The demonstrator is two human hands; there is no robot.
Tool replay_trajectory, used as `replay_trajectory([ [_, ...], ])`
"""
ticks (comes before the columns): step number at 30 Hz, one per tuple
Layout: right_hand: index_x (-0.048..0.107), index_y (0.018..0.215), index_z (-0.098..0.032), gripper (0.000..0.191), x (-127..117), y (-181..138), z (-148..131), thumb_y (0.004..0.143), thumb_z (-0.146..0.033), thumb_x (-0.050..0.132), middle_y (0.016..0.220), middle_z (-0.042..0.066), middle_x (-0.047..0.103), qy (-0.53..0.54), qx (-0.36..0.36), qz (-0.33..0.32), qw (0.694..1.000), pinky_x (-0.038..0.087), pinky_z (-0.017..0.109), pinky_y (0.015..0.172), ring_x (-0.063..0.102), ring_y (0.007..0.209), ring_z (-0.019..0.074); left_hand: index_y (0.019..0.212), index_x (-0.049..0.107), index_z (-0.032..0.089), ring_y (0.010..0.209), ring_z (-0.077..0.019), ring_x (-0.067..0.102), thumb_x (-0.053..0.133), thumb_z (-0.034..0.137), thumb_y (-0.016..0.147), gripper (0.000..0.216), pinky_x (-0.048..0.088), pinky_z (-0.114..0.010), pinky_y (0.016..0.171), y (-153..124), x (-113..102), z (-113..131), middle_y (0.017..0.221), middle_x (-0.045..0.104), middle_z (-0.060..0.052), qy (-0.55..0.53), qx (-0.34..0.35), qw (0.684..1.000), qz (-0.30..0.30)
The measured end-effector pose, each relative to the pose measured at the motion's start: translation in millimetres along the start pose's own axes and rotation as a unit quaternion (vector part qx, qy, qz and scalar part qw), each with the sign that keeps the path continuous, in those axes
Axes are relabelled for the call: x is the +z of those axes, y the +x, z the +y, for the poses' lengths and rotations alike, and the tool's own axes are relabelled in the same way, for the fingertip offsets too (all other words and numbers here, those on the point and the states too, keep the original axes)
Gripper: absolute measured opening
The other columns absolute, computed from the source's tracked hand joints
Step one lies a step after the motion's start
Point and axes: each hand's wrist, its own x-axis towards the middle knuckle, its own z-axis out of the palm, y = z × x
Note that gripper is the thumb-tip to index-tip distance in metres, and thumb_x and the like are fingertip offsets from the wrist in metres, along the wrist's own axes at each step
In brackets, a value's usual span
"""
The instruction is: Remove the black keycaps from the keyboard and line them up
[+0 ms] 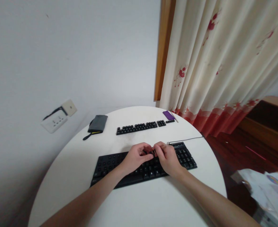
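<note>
A black keyboard point(134, 176) lies across the white round table point(148, 205). Its upper left part shows bare key sockets, while keycaps sit on the right block and along the lower rows. Over its upper middle, my left hand point(137, 156) and my right hand point(167, 157) meet at the fingertips. Fingers of both hands are curled and pinched together around a small dark spot; whether it is a keycap or part of the keyboard, I cannot tell. Behind the keyboard, loose black keycaps point(139, 127) stand in rows, with smaller groups point(161, 123) to their right.
A grey pouch point(98, 123) with a strap lies at the table's back left. A purple cloth point(168, 115) and a thin pale stick point(175, 117) rest at the back right. The keyboard's cable point(188, 139) runs to the right edge. Wall and curtain point(200, 78) stand behind.
</note>
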Motion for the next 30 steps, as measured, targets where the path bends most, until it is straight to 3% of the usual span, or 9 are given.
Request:
replay_trajectory([
  [6,0.061,0.076,-0.02,0.032,-1,2,3,0.099,-0.03,0.042,0.065,0.001,0.062,-0.037,0.022,0.031,0.999,0.041,0.026,0.062,0.057,0.059,0.0148,0.096,0.067,0.016,0.094,-0.0188,0.069,0.07,0.018,0.078,0.018,0.054,-0.036,0.093,0,3,0,0.099,0.072,-0.007,-0.044,-0.014,0.999,-0.012],
  [10,0.061,0.075,-0.02,0.033,-3,4,5,0.099,-0.033,0.041,0.065,0.001,0.062,-0.034,0.033,0.036,0.998,0.042,0.027,0.063,0.056,0.059,0.0156,0.088,0.072,0.015,0.1,-0.0207,0.068,0.07,0.021,0.079,0.011,0.056,-0.037,0.094,0,3,-4,0.109,0.068,-0.009,-0.021,0.018,0.999,0.024],
  [14,0.062,0.075,-0.019,0.036,-7,6,5,0.099,-0.039,0.042,0.068,0.002,0.062,-0.011,0.057,0.089,0.994,0.043,0.027,0.066,0.057,0.065,0.0169,0.09,0.076,0.015,0.095,-0.0199,0.068,0.074,0.025,0.077,0.017,0.057,-0.038,0.093,0,3,-2,0.107,0.066,-0.009,-0.013,0.038,0.999,0.036],
  [18,0.06,0.071,-0.019,0.04,-7,9,6,0.099,-0.04,0.04,0.071,0.002,0.062,0.071,0.095,0.129,0.985,0.045,0.027,0.071,0.059,0.071,0.0171,0.094,0.075,0.015,0.09,-0.0193,0.068,0.075,0.026,0.077,0.021,0.058,-0.037,0.09,-2,3,4,0.1,0.068,-0.008,-0.021,0.025,0.999,0.034],
  [23,0.058,0.079,-0.019,0.039,-2,11,11,0.099,-0.046,0.038,0.086,0.006,0.068,0.239,0.131,0.143,0.951,0.051,0.03,0.072,0.064,0.074,0.0176,0.1,0.069,0.015,0.082,-0.0182,0.069,0.076,0.026,0.075,0.028,0.057,-0.032,0.081,-2,0,2,0.087,0.072,-0.006,-0.028,-0.007,0.996,0.089],
  [26,0.064,0.094,-0.019,0.032,-4,8,10,0.099,-0.041,0.042,0.082,0.005,0.066,0.163,0.089,0.118,0.976,0.05,0.031,0.072,0.062,0.072,0.0172,0.096,0.067,0.015,0.079,-0.0177,0.069,0.077,0.027,0.074,0.027,0.056,-0.031,0.078,-1,-1,-1,0.082,0.072,-0.005,-0.023,-0.01,0.994,0.107],
  [30,0.07,0.102,-0.021,0.02,-9,4,3,0.095,-0.026,0.052,0.089,0.006,0.067,0.001,-0.027,-0.001,1.0,0.049,0.032,0.078,0.062,0.083,0.0192,0.09,0.067,0.015,0.08,-0.0178,0.07,0.079,0.026,0.072,0.024,0.057,-0.031,0.081,0,-1,-1,0.085,0.073,-0.005,-0.032,0.0,0.994,0.105],
])
